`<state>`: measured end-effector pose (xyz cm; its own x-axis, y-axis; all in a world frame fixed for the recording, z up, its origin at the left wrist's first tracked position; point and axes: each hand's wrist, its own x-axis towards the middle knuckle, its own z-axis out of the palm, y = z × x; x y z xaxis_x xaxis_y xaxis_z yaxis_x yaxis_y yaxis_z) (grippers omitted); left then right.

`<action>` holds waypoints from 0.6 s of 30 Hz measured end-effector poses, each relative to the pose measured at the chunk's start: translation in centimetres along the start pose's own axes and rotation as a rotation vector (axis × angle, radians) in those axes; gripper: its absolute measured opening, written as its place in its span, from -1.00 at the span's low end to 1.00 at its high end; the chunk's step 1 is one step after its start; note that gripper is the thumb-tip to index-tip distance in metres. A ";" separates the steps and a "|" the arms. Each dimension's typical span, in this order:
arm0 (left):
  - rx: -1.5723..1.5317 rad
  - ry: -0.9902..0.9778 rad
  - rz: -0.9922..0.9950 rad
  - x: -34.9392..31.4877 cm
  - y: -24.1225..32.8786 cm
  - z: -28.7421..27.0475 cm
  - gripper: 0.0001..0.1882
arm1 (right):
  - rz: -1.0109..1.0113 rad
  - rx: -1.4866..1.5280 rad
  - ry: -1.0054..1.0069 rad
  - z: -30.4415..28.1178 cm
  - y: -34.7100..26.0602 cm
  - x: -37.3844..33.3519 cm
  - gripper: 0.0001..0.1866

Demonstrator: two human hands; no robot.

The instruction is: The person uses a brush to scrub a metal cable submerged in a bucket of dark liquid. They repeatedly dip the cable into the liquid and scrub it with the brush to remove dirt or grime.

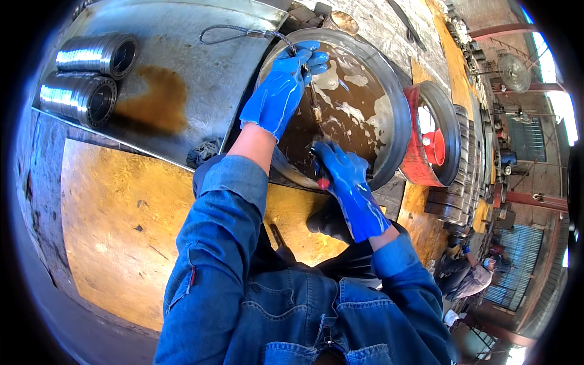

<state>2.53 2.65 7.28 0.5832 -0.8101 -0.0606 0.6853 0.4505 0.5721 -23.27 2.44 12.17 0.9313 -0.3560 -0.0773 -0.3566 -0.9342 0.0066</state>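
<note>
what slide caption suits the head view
Blue-gloved left hand gripping a looped cable over a tub of brown liquid.

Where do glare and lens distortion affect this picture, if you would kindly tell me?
Head view: fisheye distortion bends straight edges toward a black rim; head view: the bright window at right washes out to white, and highlights streak the metal cylinders, left hand and right hand.

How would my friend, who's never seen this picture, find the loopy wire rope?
Find the big round basin near the top middle. Over it, the person's blue-gloved left hand holds the wire rope. Look for its long, thin loop reaching over the metal tray, unlike the chunky, shiny steel cylinders there.
</note>
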 end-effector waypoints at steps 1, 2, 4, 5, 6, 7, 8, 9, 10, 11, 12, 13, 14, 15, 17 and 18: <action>-0.013 0.029 0.027 -0.3 0.0 0.0 -0.69 | -0.082 -0.030 0.081 -0.8 -0.7 0.6 -0.52; -0.026 0.058 0.054 -0.6 -0.1 0.0 -0.70 | -0.165 -0.057 0.161 -1.3 -1.2 1.4 -0.51; -0.074 0.069 0.086 -0.6 -0.5 0.6 -0.72 | -0.312 -0.152 0.333 -1.3 -1.0 3.5 -0.47; -0.103 0.064 0.100 -0.6 -0.4 0.6 -0.73 | -0.282 -0.177 0.319 -0.9 -1.0 4.4 -0.47; -0.145 0.052 0.103 -0.5 -1.0 0.9 -0.74 | -0.241 -0.213 0.295 -0.5 -0.5 4.7 -0.47; -0.156 0.065 0.102 -0.2 -1.3 0.5 -0.74 | -0.215 -0.240 0.278 0.1 -0.4 5.0 -0.47; -0.168 0.076 0.099 0.3 -1.7 0.3 -0.74 | -0.278 -0.249 0.344 1.9 0.4 4.7 -0.45; -0.177 0.095 0.105 0.8 -1.7 -0.3 -0.74 | -0.273 -0.244 0.323 2.9 0.7 4.6 -0.45; -0.137 0.150 0.052 -0.2 -1.5 1.0 -0.75 | -0.251 -0.249 0.296 3.5 1.4 3.6 -0.44; -0.166 0.150 0.049 0.0 -2.0 1.4 -0.76 | -0.225 -0.255 0.268 4.0 2.1 2.4 -0.44; -0.187 0.154 0.056 0.4 -2.3 1.2 -0.77 | -0.220 -0.271 0.235 4.3 2.3 1.5 -0.45; -0.200 0.164 0.076 1.0 -2.3 -0.1 -0.77 | -0.206 -0.290 0.155 5.0 2.0 1.1 -0.47; -0.277 0.063 0.143 2.0 -2.1 -1.7 -0.80 | -0.191 -0.311 0.076 5.8 1.6 0.7 -0.48; -0.286 0.102 0.116 2.0 -2.4 -1.3 -0.80 | -0.152 -0.340 -0.019 5.5 1.4 0.2 -0.49; -0.298 0.181 0.065 2.1 -2.7 -0.6 -0.80 | -0.142 -0.280 0.021 4.9 1.2 -0.1 -0.47; -0.313 0.151 0.096 2.4 -2.4 -1.2 -0.80 | -0.198 -0.250 0.108 3.0 -0.3 0.9 -0.45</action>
<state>2.81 0.02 4.77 0.6931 -0.7046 -0.1521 0.7111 0.6337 0.3045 -22.57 2.42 9.07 0.9879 -0.1552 0.0046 -0.1515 -0.9570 0.2475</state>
